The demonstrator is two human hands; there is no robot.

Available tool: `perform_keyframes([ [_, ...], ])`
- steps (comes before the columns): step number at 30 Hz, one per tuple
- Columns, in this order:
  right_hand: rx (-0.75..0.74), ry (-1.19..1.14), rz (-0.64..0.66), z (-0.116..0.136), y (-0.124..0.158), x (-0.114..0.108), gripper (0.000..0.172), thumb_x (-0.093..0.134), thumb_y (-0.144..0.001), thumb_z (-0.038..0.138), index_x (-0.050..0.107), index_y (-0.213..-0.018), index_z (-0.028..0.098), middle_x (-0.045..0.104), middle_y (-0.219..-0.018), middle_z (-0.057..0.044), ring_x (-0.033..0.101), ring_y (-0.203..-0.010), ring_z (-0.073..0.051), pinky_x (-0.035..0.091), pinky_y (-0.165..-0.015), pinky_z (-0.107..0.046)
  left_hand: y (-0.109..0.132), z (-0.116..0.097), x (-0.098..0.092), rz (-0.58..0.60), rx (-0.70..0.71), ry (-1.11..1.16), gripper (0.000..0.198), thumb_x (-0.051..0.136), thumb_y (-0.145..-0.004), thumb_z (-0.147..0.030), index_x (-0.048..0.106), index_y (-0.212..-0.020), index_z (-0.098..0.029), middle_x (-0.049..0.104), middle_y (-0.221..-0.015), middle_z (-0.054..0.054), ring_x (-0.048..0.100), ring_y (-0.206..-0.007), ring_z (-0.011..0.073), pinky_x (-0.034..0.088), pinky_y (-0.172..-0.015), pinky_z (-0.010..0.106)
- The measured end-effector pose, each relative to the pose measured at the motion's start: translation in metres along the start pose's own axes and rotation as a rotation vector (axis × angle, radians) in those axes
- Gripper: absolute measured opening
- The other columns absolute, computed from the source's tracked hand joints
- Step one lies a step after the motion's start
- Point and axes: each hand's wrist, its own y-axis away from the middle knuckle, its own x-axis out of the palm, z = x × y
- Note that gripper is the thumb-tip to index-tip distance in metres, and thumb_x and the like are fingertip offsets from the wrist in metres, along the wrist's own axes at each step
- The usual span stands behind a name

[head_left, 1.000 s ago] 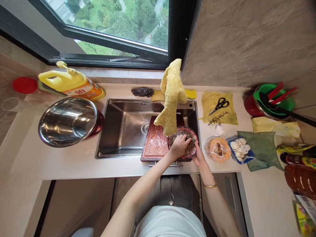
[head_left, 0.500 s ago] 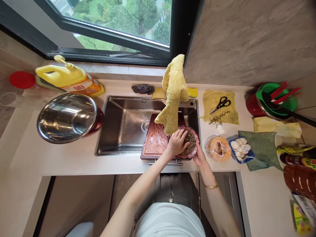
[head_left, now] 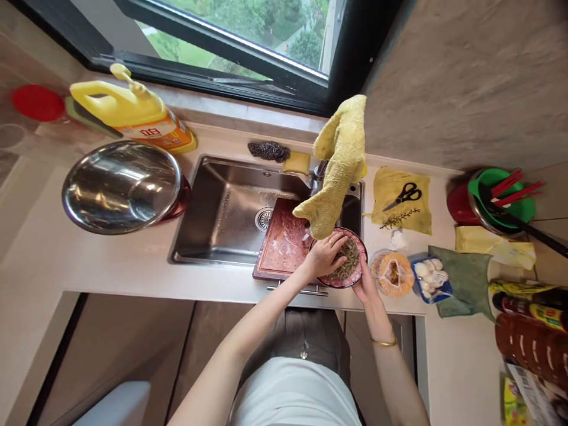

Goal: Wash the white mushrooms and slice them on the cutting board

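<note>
A round bowl [head_left: 357,271] with a pink patterned inside sits over the right end of the sink, holding many small grey-green pieces [head_left: 349,260] whose kind I cannot make out. My right hand [head_left: 366,285] grips its right rim. Across the bowl's left side lies my left hand [head_left: 327,257], fingers stretched over the pieces and touching them. Left of the bowl, a wet reddish-brown cutting board [head_left: 284,245] rests across the sink [head_left: 222,216]. A yellow towel [head_left: 339,171] drapes over the faucet just behind my left hand.
A large steel bowl [head_left: 122,189] and a yellow detergent jug [head_left: 133,118] stand left. Behind the sink lie a steel scourer [head_left: 268,151] and a sponge [head_left: 296,162]. Rightward are scissors [head_left: 403,196] on a yellow cloth [head_left: 386,183], an orange wrapped bundle [head_left: 393,273], and packed mushrooms [head_left: 430,277].
The camera view has tilted and shifted slightly. My left hand still lies over the pieces, and my right hand keeps its hold on the bowl's rim.
</note>
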Motion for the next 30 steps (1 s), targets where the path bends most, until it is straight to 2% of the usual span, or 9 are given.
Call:
perform_keyframes([
  [9, 0.027, 0.090, -0.031, 0.013, 0.004, 0.006, 0.027, 0.055, -0.083, 0.044, 0.066, -0.103, 0.029, 0.063, -0.120, 0.004, 0.050, -0.123, -0.016, 0.043, -0.104, -0.034, 0.001, 0.002, 0.011, -0.026, -0.035, 0.044, 0.055, 0.042, -0.088, -0.040, 0.035, -0.136, -0.016, 0.042, -0.139, 0.014, 0.040, -0.128, 0.0263, 0.034, -0.104, 0.045],
  [14, 0.060, 0.118, -0.036, 0.016, 0.004, 0.006, 0.029, 0.057, -0.081, 0.045, 0.066, -0.104, 0.028, 0.067, -0.115, 0.001, 0.050, -0.123, -0.018, 0.042, -0.104, -0.037, 0.001, 0.003, 0.017, -0.065, -0.048, 0.057, 0.056, 0.044, -0.087, -0.040, 0.034, -0.136, -0.014, 0.045, -0.136, 0.016, 0.041, -0.126, 0.0267, 0.034, -0.103, 0.045],
  [22, 0.043, 0.135, -0.067, 0.014, 0.002, 0.005, 0.032, 0.061, -0.078, 0.045, 0.065, -0.107, 0.030, 0.060, -0.125, 0.005, 0.048, -0.125, -0.017, 0.042, -0.105, -0.034, -0.001, 0.006, 0.017, -0.109, -0.043, 0.096, 0.057, 0.044, -0.087, -0.043, 0.034, -0.136, -0.014, 0.047, -0.133, 0.016, 0.042, -0.125, 0.0279, 0.034, -0.104, 0.047],
  [30, 0.037, 0.278, -0.055, 0.021, 0.001, 0.009, 0.037, 0.060, -0.075, 0.051, 0.066, -0.104, 0.029, 0.064, -0.120, 0.001, 0.051, -0.121, -0.022, 0.041, -0.105, -0.039, -0.002, 0.016, 0.027, -0.136, -0.112, 0.175, 0.049, 0.041, -0.089, -0.039, 0.038, -0.133, -0.017, 0.052, -0.129, 0.014, 0.047, -0.122, 0.0258, 0.036, -0.103, 0.046],
])
